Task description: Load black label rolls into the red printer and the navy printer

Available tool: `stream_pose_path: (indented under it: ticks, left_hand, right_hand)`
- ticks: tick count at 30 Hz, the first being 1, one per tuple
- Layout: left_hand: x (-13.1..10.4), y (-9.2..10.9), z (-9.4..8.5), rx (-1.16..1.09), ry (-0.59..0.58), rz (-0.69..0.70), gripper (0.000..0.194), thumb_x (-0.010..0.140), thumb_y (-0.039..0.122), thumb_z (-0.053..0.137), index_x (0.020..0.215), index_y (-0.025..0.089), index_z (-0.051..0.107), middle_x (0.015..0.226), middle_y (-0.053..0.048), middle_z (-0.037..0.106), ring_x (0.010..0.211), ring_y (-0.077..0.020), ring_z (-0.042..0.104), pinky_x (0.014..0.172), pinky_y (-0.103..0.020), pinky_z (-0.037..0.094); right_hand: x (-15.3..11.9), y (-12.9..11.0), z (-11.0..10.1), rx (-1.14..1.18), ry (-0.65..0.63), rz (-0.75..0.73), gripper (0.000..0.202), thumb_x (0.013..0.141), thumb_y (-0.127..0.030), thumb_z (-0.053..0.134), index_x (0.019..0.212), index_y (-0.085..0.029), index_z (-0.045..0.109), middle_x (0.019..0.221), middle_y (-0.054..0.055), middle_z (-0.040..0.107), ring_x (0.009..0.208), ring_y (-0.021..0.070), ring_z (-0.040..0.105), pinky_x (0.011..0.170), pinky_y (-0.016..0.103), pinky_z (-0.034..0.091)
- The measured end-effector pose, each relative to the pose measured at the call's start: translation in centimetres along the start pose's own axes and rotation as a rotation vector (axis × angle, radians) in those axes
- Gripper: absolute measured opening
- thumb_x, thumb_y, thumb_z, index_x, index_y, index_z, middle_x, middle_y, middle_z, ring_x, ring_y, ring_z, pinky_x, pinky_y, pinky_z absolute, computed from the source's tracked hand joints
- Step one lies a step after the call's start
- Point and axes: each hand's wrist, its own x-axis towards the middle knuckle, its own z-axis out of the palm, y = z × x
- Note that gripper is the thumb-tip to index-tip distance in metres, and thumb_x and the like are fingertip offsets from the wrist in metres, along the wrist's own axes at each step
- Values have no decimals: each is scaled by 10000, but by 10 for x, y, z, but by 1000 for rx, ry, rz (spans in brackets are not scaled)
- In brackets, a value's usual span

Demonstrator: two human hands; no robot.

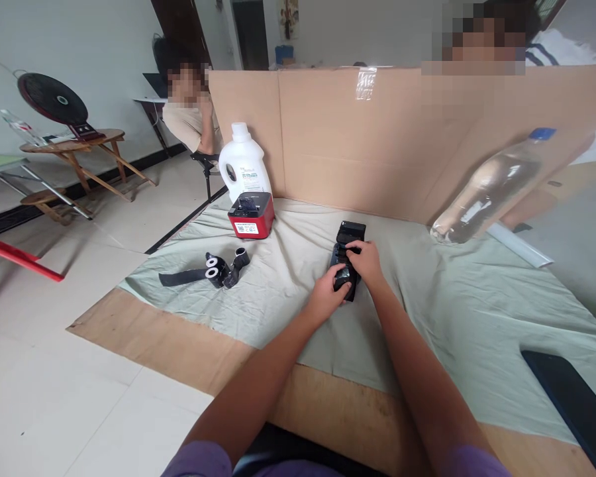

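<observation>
Left hand [326, 292] grips the near end of the away-pointing black case [351, 232], right hand [367, 260] touching midway, hold unclear.

A device [340, 256] sits between left hand [326, 294] and right hand [366, 260], mid-frame. Left of it, a box [252, 217] stands on cloth [298, 255] before a jug [246, 162].

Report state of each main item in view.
Black item: left hand holding, right hand touching; open/shut unclear
White jug: capped, upright
Clear bottle: capped
Red-black device: power unclear
Black strip: part flat, part curled
Dark slab: lying flat
Cloth: wrinkled
Cardboard: upright
</observation>
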Motion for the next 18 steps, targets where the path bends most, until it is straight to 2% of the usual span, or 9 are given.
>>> stream_pose_path:
  ticks: [3,5,8,11,15,18]
  left_hand:
    - [-1,3,-1,101,-11,24,267,901,289,613,1146,208,683,718,23,640,514,-101,618,531,-211,497]
    - [-2,5,-1,123,-13,24,217,902,290,603,1080,207,695,676,34,618,511,-106,622,525,-206,473]
    - [-4,7,-1,116,-13,14,207,895,294,605,1056,205,697,673,38,608,511,-110,626,516,-205,463]
    - [-6,8,-1,109,-14,14,191,885,289,608,1026,197,699,688,38,605,508,-106,625,512,-203,465]
    - [-9,9,-3,93,-14,-5,179,886,293,602,996,192,699,670,42,584,512,-103,612,526,-206,488]
    - [-9,10,-4,90,-16,-27,175,884,290,601,993,196,700,671,41,586,511,-100,601,528,-208,491]
  right_hand:
    - [0,6,5,171,149,6,385,775,-294,627,1144,-204,689,1257,125,545,1076,247,579,1034,450,454]
    - [2,11,7,335,149,16,446,798,-359,620,1222,-219,616,1314,121,549,1123,241,574,1030,447,461]
    - [5,15,8,538,103,8,358,801,-427,630,1097,-231,589,1221,82,622,1140,223,585,1050,435,447]
    - [5,14,2,632,103,-11,309,756,-459,687,902,-226,545,1122,66,654,1051,208,618,1012,415,466]
    - [2,9,-11,598,37,-42,341,726,-473,730,745,-217,506,1063,83,673,1038,226,614,925,396,492]
    - [1,7,-17,567,-13,-39,316,702,-441,731,747,-220,509,1054,85,668,1077,242,603,905,391,488]
